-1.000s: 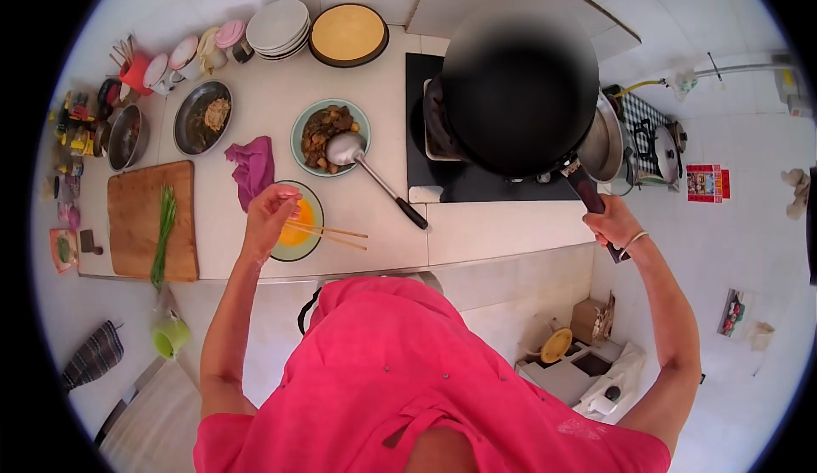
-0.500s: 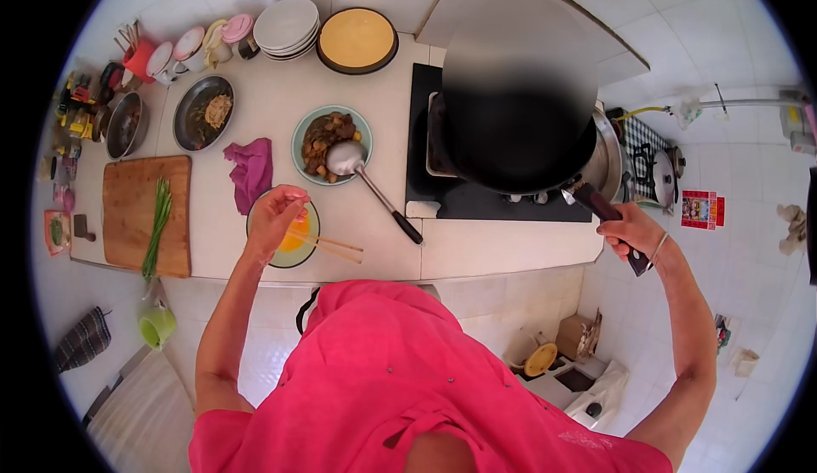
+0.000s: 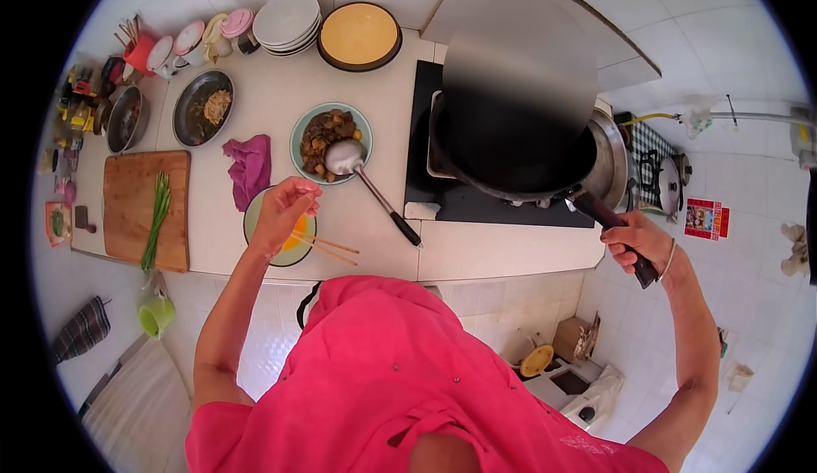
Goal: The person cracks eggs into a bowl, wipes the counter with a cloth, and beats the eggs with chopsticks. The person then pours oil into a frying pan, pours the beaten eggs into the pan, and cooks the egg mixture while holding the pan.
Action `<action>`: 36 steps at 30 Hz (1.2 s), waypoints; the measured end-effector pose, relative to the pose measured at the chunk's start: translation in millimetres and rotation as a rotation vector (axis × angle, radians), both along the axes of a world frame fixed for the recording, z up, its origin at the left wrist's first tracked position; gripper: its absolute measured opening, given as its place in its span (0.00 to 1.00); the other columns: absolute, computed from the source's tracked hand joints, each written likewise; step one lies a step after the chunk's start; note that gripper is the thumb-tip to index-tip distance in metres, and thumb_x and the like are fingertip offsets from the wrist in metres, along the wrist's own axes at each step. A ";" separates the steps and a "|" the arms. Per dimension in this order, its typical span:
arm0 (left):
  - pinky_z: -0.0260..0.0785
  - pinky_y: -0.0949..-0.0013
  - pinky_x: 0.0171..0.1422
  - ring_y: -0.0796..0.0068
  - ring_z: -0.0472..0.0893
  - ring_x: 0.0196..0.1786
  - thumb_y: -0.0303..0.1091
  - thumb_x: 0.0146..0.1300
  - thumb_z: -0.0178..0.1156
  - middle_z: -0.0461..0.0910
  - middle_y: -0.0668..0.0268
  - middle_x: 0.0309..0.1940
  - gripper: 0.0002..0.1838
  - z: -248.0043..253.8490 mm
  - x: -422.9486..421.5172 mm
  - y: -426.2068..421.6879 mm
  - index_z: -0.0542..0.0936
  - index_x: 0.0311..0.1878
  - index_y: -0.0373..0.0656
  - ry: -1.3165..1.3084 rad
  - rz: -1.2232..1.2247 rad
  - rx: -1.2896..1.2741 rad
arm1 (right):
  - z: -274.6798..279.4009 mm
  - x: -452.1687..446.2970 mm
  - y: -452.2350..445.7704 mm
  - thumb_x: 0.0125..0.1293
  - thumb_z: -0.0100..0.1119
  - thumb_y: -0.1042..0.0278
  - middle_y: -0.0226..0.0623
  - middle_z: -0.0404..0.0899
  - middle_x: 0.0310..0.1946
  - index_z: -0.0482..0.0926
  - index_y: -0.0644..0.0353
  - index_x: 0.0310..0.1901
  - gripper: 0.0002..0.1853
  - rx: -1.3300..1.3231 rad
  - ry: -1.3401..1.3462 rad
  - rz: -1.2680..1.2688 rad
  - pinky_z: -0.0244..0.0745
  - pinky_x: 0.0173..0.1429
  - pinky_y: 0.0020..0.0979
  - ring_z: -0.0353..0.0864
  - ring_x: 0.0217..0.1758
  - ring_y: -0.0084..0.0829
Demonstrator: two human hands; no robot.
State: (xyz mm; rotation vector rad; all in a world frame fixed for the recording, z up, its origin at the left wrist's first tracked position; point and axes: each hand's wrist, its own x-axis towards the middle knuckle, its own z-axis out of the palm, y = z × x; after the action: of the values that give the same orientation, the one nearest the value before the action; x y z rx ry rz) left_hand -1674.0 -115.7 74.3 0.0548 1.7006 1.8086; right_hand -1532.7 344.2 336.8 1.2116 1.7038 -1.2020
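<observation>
My right hand (image 3: 637, 243) is wrapped around the dark handle (image 3: 602, 212) of a black wok (image 3: 511, 171) on the stove. The wok's inside is mostly dark. My left hand (image 3: 288, 211) hovers over a pale green bowl (image 3: 292, 258) of yellow beaten egg (image 3: 294, 239), partly hiding it. Its fingertips are pinched together; what they hold, if anything, is too small to make out. A pair of chopsticks (image 3: 330, 247) rests in that bowl, their ends jutting out to the right. Behind it, a steel ladle (image 3: 381, 194) leans in a bowl of cooked brown food (image 3: 328, 137).
On the left lie a purple cloth (image 3: 248, 167) and a wooden chopping board (image 3: 128, 209) with green stalks (image 3: 157, 222). Farther back are a metal dish (image 3: 192, 124), stacked white plates (image 3: 287, 20) and a round yellow board (image 3: 359, 35). A black stove (image 3: 419, 133) carries the wok.
My left hand has shifted slightly up and to the right over the egg bowl, fingers still pinched. The wok handle and my right hand sit slightly lower in the view.
</observation>
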 end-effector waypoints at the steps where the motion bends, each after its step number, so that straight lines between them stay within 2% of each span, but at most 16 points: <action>1: 0.72 0.75 0.43 0.80 0.78 0.37 0.27 0.66 0.56 0.81 0.65 0.39 0.07 0.5 -0.4 1.3 0.77 0.45 0.36 -0.006 0.003 -0.002 | -1.0 -0.9 0.7 0.61 0.58 0.71 0.21 0.64 0.15 0.67 0.57 0.25 0.10 -0.008 0.003 -0.004 0.59 0.12 0.22 0.61 0.11 0.13; 7: 0.72 0.75 0.43 0.80 0.78 0.37 0.27 0.66 0.56 0.81 0.64 0.39 0.07 3.4 0.8 4.2 0.77 0.45 0.36 -0.023 0.004 -0.008 | -14.0 7.5 5.2 0.64 0.55 0.70 0.19 0.63 0.15 0.68 0.56 0.26 0.10 -0.139 0.041 -0.124 0.60 0.12 0.21 0.60 0.11 0.11; 13: 0.72 0.75 0.43 0.80 0.78 0.36 0.26 0.65 0.56 0.81 0.64 0.39 0.07 7.3 -1.2 7.2 0.77 0.45 0.36 -0.014 0.000 -0.016 | -31.9 27.7 7.3 0.63 0.56 0.69 0.20 0.64 0.16 0.67 0.54 0.23 0.12 -0.218 0.094 -0.191 0.59 0.14 0.20 0.61 0.11 0.12; 14: 0.72 0.75 0.43 0.80 0.78 0.36 0.26 0.65 0.56 0.81 0.64 0.39 0.07 8.7 -1.8 8.0 0.77 0.45 0.36 -0.013 -0.003 -0.016 | -40.2 35.0 11.1 0.65 0.53 0.71 0.19 0.63 0.15 0.69 0.58 0.29 0.07 -0.247 0.121 -0.199 0.59 0.11 0.20 0.59 0.10 0.11; 21: 0.72 0.74 0.43 0.80 0.78 0.36 0.26 0.65 0.56 0.81 0.64 0.39 0.08 17.0 -3.0 11.7 0.77 0.45 0.36 0.003 -0.030 -0.034 | -57.3 58.0 5.1 0.65 0.53 0.71 0.19 0.64 0.16 0.69 0.59 0.30 0.07 -0.330 0.189 -0.287 0.59 0.11 0.20 0.58 0.09 0.11; 25: 0.71 0.75 0.43 0.79 0.79 0.37 0.27 0.65 0.58 0.81 0.64 0.39 0.08 21.3 -3.0 11.5 0.78 0.46 0.38 0.015 -0.049 -0.056 | -60.3 66.7 -2.6 0.66 0.53 0.70 0.18 0.61 0.15 0.65 0.54 0.23 0.13 -0.365 0.235 -0.329 0.57 0.13 0.20 0.58 0.11 0.12; 31: 0.71 0.75 0.43 0.79 0.79 0.37 0.27 0.65 0.58 0.81 0.64 0.39 0.07 29.3 0.2 14.0 0.78 0.45 0.39 0.032 -0.068 -0.068 | -64.7 81.9 -12.9 0.66 0.52 0.70 0.18 0.59 0.14 0.65 0.54 0.24 0.13 -0.407 0.300 -0.366 0.56 0.12 0.19 0.57 0.10 0.11; 36: 0.71 0.75 0.43 0.79 0.79 0.37 0.27 0.65 0.58 0.81 0.64 0.39 0.07 34.1 4.6 17.4 0.78 0.45 0.38 0.042 -0.088 -0.076 | -88.3 99.9 -18.3 0.67 0.52 0.69 0.19 0.59 0.14 0.65 0.55 0.26 0.11 -0.543 0.387 -0.448 0.56 0.12 0.19 0.56 0.09 0.11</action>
State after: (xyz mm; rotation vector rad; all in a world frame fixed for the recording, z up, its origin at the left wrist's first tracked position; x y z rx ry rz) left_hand -1669.4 -98.2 108.4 0.1342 1.7667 1.6888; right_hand -1432.8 325.9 248.5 1.0857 1.2384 -2.1201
